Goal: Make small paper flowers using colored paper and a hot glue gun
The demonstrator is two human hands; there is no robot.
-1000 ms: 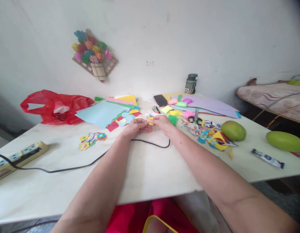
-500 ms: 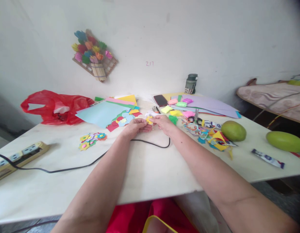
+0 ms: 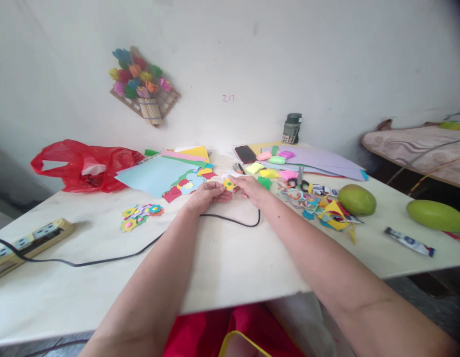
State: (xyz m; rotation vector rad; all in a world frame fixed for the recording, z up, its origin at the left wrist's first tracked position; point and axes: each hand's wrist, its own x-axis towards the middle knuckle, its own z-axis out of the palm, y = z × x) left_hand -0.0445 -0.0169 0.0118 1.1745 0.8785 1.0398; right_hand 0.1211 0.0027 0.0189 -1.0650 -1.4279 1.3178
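A small yellow paper flower [image 3: 227, 181] with a greenish centre is held up over the middle of the table. My left hand [image 3: 209, 194] pinches its left edge, the other fingers stretched out below. From the right, my right hand [image 3: 249, 187] has thumb and fingertips closed on the flower's other side. Finished-looking paper flowers [image 3: 141, 216] with coloured centres lie in a cluster to the left. Just beyond my left hand are cut paper shapes [image 3: 186, 184] in red, blue, green and yellow. A green clay lump [image 3: 265, 183] lies beside my right hand.
A black cable [image 3: 230, 218] loops beneath my hands from a power strip [image 3: 32, 243]. Scissors [image 3: 300, 181], paper scraps [image 3: 332, 215], green mangoes [image 3: 358, 200] and a glue tube [image 3: 409, 241] lie right. A phone [image 3: 245, 154], red bag [image 3: 88, 166] and bottle [image 3: 291, 129] stand farther back.
The right fingers have shifted slightly upward on the flower, and its greenish centre now shows more clearly. Both hands otherwise stay in place; the view has moved a little.
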